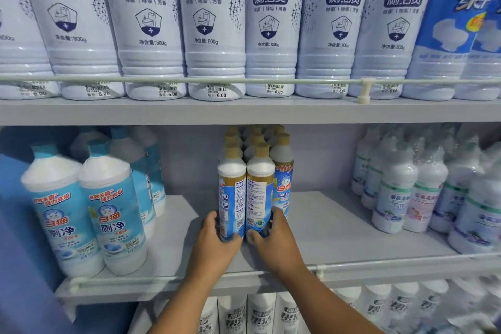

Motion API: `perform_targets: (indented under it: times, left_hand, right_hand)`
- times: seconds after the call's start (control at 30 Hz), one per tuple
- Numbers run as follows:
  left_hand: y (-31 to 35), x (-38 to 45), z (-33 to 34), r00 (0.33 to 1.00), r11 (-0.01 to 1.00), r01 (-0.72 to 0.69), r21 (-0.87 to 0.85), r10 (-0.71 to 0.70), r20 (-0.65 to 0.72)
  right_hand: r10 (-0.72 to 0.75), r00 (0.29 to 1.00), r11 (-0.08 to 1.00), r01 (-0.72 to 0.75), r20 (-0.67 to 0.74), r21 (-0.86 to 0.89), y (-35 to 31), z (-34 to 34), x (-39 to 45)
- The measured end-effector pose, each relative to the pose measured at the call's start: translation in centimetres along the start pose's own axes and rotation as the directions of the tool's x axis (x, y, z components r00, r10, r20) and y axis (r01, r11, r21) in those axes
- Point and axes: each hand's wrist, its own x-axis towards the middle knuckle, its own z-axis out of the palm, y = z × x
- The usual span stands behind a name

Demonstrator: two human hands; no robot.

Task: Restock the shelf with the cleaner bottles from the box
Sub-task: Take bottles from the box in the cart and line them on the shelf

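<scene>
While upright, two cleaner bottles point(245, 198) stand gripped between left hand point(214, 238) and right hand point(273, 238).

Shelving: grey shelf boards point(244, 111), stacked tiers.
Guard rail: pale rod point(189, 80) along each front edge.
Back panel: plain lilac-grey wall point(320, 160).
Light: cool, even.

Bright, even, cool bluish light from above; soft shadow under the upper shelf point(244, 112); wide-angle bending at the edges — side bottles point(423, 190) blurred, the centre sharper.

Glossy plastic bottles point(260, 192) (paper-labelled) on a matt shelf point(339, 225).
</scene>
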Motion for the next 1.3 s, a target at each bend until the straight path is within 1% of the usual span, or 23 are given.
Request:
perform_targets:
  times: [0.07, 0.17, 0.3, 0.43, 0.6, 0.8, 0.97, 1.17, 1.3]
  left_hand:
    - [0.0, 0.1, 0.0, 1.0, 1.0, -0.019, 0.024, 0.019, -0.012]
    - [0.0, 0.2, 0.0, 0.999, 0.999, -0.03, 0.042, 0.031, -0.024]
    - [0.2, 0.0, -0.1, 1.0, 1.0, 0.005, 0.005, -0.005, 0.019]
    - [0.2, -0.3, -0.2, 1.0, 1.0, 0.006, -0.004, -0.006, 0.011]
    - [-0.1, -0.1, 0.0, 1.0, 1.0, 0.005, 0.006, -0.006, 0.01]
    - [0.0, 0.2, 0.0, 1.0, 1.0, 0.003, -0.01, -0.004, -0.011]
    - [-0.3, 0.1, -0.1, 0.999, 1.0, 0.005, -0.024, -0.005, 0.035]
    - [-0.4, 0.2, 0.1, 1.0, 0.999, -0.021, -0.024, 0.021, -0.023]
    - [-0.7, 0.4, 0.2, 0.999, 1.0, -0.02, -0.007, 0.02, -0.046]
  right_hand:
    - [-0.009, 1.0, 1.0, 0.009, -0.011, 0.01, -0.2, 0.1, -0.1]
    - [-0.061, 0.998, 0.998, 0.061, 0.0, 0.026, -0.7, 0.1, -0.3]
    - [-0.099, 0.995, 0.994, 0.098, -0.005, -0.038, -0.2, 0.2, -0.1]
    - [-0.095, 0.994, 0.992, 0.089, -0.058, -0.09, 0.4, 0.5, 0.3]
    - [-0.099, 0.995, 0.994, 0.099, -0.006, -0.055, 0.2, 0.4, 0.3]
    - [-0.093, 0.994, 0.993, 0.088, -0.049, -0.084, 0.7, 0.3, 0.3]
    - [-0.1, 0.995, 0.994, 0.1, -0.005, -0.043, 0.3, 0.1, -0.1]
    - [-0.079, 0.997, 0.997, 0.079, -0.005, -0.021, 0.8, 0.3, 0.3]
    - [-0.095, 0.995, 0.995, 0.095, -0.02, -0.034, 0.8, 0.4, 0.3]
